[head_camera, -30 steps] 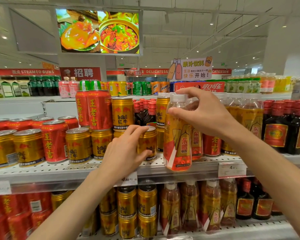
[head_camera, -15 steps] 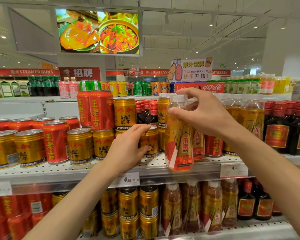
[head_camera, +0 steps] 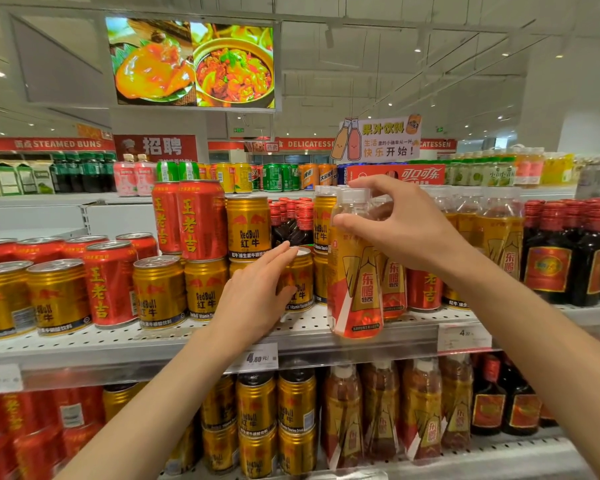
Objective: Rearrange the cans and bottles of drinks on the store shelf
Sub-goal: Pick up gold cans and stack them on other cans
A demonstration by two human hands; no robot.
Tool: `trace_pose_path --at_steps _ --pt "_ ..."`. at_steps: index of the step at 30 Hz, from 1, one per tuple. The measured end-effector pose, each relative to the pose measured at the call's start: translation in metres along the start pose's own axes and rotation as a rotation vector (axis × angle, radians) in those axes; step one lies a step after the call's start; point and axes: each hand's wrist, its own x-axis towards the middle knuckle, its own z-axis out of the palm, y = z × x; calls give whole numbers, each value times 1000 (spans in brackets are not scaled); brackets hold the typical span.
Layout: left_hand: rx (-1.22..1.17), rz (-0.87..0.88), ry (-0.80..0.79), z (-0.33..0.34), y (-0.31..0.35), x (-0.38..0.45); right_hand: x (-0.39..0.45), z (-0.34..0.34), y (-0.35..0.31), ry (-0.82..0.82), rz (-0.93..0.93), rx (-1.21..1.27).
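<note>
A bottle (head_camera: 355, 271) is gripped near its cap by the right hand (head_camera: 400, 225) at the shelf (head_camera: 174, 341) edge while a can (head_camera: 300, 278), at its nine o'clock, is clasped by the left hand (head_camera: 253, 292), apparently mid-sort; grouping by kind seems next.

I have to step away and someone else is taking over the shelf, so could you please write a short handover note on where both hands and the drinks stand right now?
Left hand: fingers wrapped round a gold can on the upper shelf, between the other gold cans and the bottles.
Right hand: pinching the neck of an orange bottle at the shelf's front edge.
Done: most cans and bottles stand upright in rows.
Left: red cans sit mixed among the gold ones, and one red can stands among the bottles; sort these, then seat the held can and bottle in their rows.
</note>
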Motion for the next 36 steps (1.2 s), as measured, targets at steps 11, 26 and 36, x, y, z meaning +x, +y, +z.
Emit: trace_pose_path --at_steps 11,26,36 --pt "-624 -121 131 1 27 -35 -8 -3 1 32 50 67" --pt "-803 -85 -102 17 83 -30 -35 -32 20 72 169 245" --pt "-638 -58 -84 39 150 -4 -40 -88 61 28 158 175"
